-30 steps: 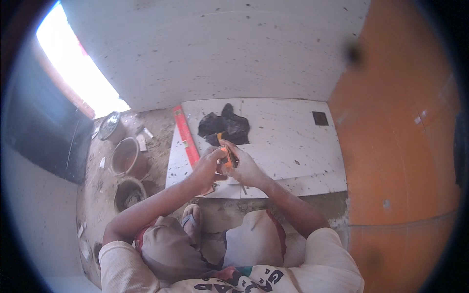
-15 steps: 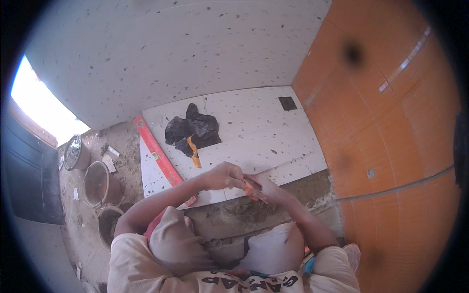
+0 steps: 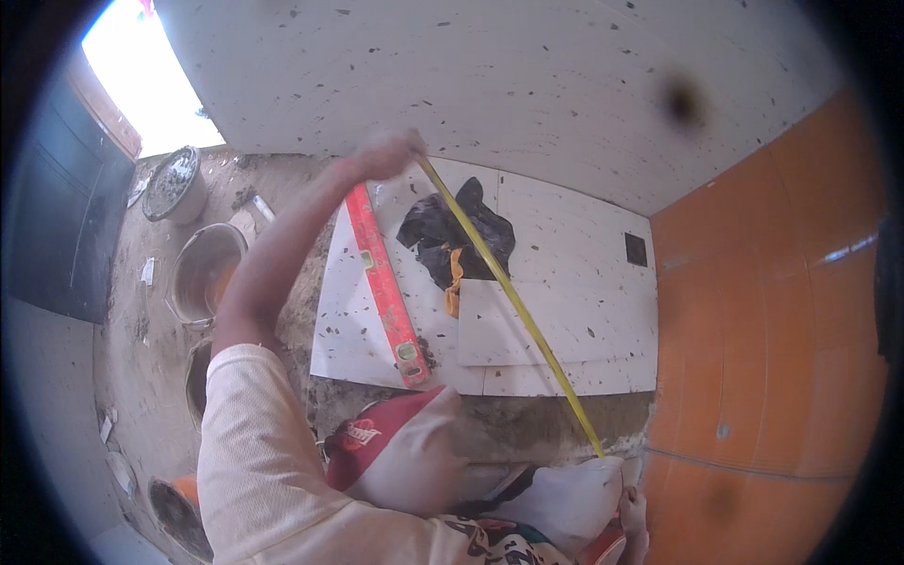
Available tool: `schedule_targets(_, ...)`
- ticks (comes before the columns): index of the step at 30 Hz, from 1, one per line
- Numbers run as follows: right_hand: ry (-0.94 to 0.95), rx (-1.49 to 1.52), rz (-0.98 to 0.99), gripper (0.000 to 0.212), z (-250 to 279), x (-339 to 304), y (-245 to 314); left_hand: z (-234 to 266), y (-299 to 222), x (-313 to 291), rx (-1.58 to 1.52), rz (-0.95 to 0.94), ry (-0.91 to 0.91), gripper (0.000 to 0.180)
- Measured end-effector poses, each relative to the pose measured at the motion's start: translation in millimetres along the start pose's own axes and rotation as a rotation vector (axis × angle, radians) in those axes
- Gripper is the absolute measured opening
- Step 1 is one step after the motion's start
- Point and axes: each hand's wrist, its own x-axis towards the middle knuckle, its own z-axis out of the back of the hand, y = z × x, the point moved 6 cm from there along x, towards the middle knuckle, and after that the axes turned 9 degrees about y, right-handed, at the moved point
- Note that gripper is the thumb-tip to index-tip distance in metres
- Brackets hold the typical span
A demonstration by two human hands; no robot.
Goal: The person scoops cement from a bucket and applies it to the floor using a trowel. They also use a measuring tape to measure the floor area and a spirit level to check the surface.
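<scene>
Stretching over the black bag (image 3: 433,229), the yellow tape (image 3: 520,308) runs to the left hand (image 3: 384,156), closed on it left of the bag; the right hand (image 3: 634,513), nearer than the bag, has a grip too hidden to judge

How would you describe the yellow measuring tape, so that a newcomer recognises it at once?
Left of the orange tiled wall lie white speckled slabs. Above them, the long yellow measuring tape slants from the left hand down rightward over the crumpled black plastic bag. It is thinner than the straight red spirit level, and yellow.
</scene>
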Motion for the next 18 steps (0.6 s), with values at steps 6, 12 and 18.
schedule_targets(6, -0.340, -0.018, -0.123, 0.021, 47, -51, -13, 70, 141, -20, -0.013, 0.342, -0.403, 0.023)
schedule_targets(12, -0.608, -0.241, 0.294, 0.030, 144, -14, -2, 6, 210, -15, -0.170, 0.478, -0.571, 0.025)
schedule_targets(18, -0.636, -0.254, 0.437, 0.026, 69, 57, 222, -76, 205, 13, -0.370, 0.578, -0.424, 0.027)
